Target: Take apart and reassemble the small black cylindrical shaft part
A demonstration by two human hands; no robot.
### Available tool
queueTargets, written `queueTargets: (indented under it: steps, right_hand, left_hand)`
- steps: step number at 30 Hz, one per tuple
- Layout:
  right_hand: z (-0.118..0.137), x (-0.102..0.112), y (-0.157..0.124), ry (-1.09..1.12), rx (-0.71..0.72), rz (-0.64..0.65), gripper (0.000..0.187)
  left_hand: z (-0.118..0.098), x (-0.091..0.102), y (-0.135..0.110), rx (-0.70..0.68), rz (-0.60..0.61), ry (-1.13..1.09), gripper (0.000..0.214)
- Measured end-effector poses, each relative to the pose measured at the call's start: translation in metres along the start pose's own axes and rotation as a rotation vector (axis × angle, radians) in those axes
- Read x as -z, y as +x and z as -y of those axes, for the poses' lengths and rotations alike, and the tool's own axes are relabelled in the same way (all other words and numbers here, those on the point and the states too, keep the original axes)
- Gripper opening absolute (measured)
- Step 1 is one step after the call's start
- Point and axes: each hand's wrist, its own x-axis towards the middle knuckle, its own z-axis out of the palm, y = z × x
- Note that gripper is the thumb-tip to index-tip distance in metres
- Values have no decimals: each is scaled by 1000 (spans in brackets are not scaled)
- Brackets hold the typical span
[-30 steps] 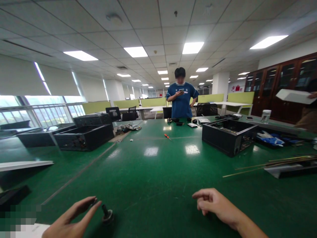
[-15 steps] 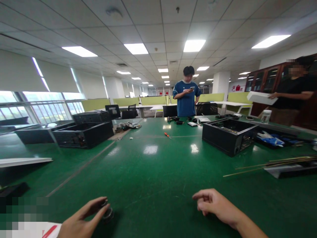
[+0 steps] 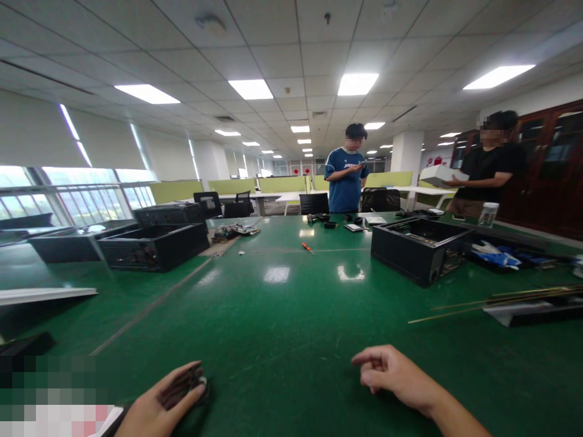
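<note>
My left hand lies at the bottom left of the green table, its fingers closed round a small dark object that is blurred and mostly covered. My right hand rests on the table at the bottom right, fingers loosely curled, with nothing seen in it. About a hand's width of bare table separates the two hands.
An open black computer case stands at the right, two more black cases at the left. A red screwdriver lies mid-table. Thin rods lie at the right. One person in blue and another in black stand beyond the table.
My left hand moved onto the small dark object and closed over it. The person in black walked in from the right carrying a white box. My right hand stayed still.
</note>
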Motion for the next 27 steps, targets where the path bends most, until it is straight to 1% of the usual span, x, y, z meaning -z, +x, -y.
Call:
queueTargets:
  steps: [3, 6, 9, 12, 14, 16, 17, 19, 20, 22, 24, 26, 27]
  right_hand:
    - [-3, 0, 1, -9, 3, 2, 40]
    - [-4, 0, 2, -13, 7, 2, 40]
    - [-4, 0, 2, -13, 0, -1, 41]
    - [-4, 1, 1, -25, -11, 3, 43]
    - [-3, 0, 0, -40, -16, 9, 44]
    - [-3, -2, -1, -71, -9, 10, 44]
    - [-2, -5, -2, -98, 0, 6, 45]
    - [-1, -13, -4, -188, 28, -17, 45]
    - [0, -18, -5, -242, 48, -29, 45]
    - [2, -28, -8, -348, 89, -36, 44]
    - [4, -38, -12, -411, 120, -17, 48]
    - [6, -44, -14, -456, 120, 3, 51]
    - [7, -45, -15, -483, 117, 12, 48]
  left_hand:
    - [7, 1, 2, -12, 29, 12, 76]
    - [5, 2, 1, -54, 39, 140, 76]
    - [-7, 0, -2, -65, 61, 220, 67]
    - [-26, -12, -9, -78, 80, 202, 60]
    - [-45, -28, -16, -142, 86, 205, 55]
    - [-68, -52, -26, -265, 111, 272, 46]
    - [-79, -66, -31, -349, 167, 364, 42]
    - [-100, -97, -42, -415, 233, 390, 33]
    - [-108, -113, -47, -438, 281, 398, 33]
    - [-118, -144, -57, -482, 371, 419, 40]
    - [-122, -169, -66, -508, 437, 442, 56]
    - [-123, -187, -73, -527, 482, 461, 68]
    - [-122, -193, -76, -536, 499, 467, 71]
